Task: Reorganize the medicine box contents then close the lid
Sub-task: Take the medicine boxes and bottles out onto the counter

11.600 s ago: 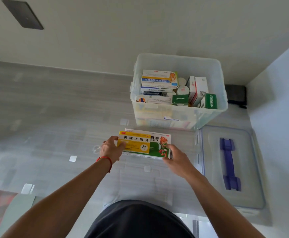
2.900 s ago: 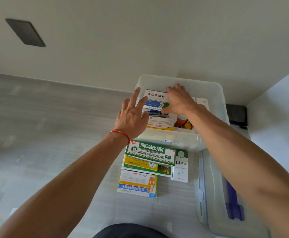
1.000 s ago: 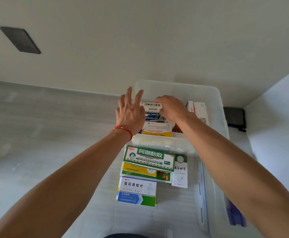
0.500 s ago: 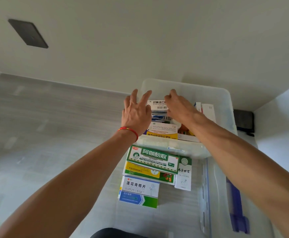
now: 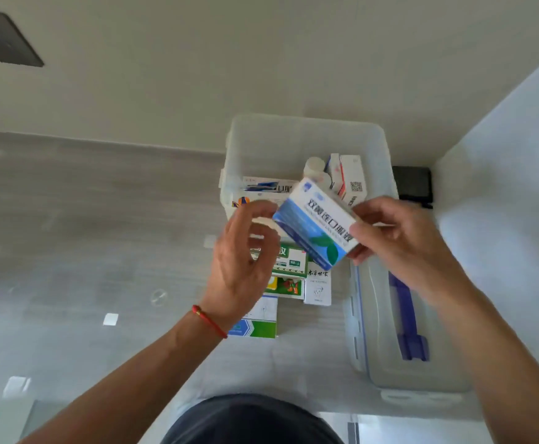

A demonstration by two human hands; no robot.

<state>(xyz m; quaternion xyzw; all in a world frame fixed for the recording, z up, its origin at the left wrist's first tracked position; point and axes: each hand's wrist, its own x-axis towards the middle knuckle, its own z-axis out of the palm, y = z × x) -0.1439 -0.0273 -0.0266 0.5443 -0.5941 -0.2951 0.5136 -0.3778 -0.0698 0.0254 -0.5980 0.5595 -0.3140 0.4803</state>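
- Head view, nearest first: a dark garment point(image 5: 248, 421) fills the bottom edge, and both bare forearms reach forward from it over the grey worktop point(image 5: 85, 235).
- A red string bracelet point(image 5: 209, 321) circles the left wrist.
- Right of the forearms the clear lid point(image 5: 377, 354) lies flat on the worktop with its purple handle point(image 5: 404, 318) facing up, off the medicine box.
- Just in front of the medicine box point(image 5: 306, 136), on its near side, loose cartons lie on the worktop: a white and green carton point(image 5: 258, 326) nearest, then a yellow and green carton point(image 5: 285, 287), a green carton point(image 5: 290, 261) partly on top of it, and a small white carton point(image 5: 317, 288) beside them towards the lid. The left hand hides part of this group.
- The left hand point(image 5: 242, 267) hangs above those cartons, fingers point(image 5: 261, 208) loosely curled and apart, holding nothing; whether a fingertip touches the raised carton cannot be told.
- The right hand point(image 5: 399, 238) pinches a blue and white carton point(image 5: 316, 224) at its end nearest the lid, thumb on top and fingers point(image 5: 357, 253) beneath, holding it tilted in the air over the near rim of the medicine box.
- The medicine box stands open against the wall; inside it lie flat cartons point(image 5: 268, 187) on the side away from the lid, white bottles point(image 5: 314, 166) in the middle, and upright white and red cartons point(image 5: 348, 177) on the lid's side.
- A black object point(image 5: 412, 184) sits beyond the box on the lid's side; a dark plate point(image 5: 5, 40) is on the wall far off.
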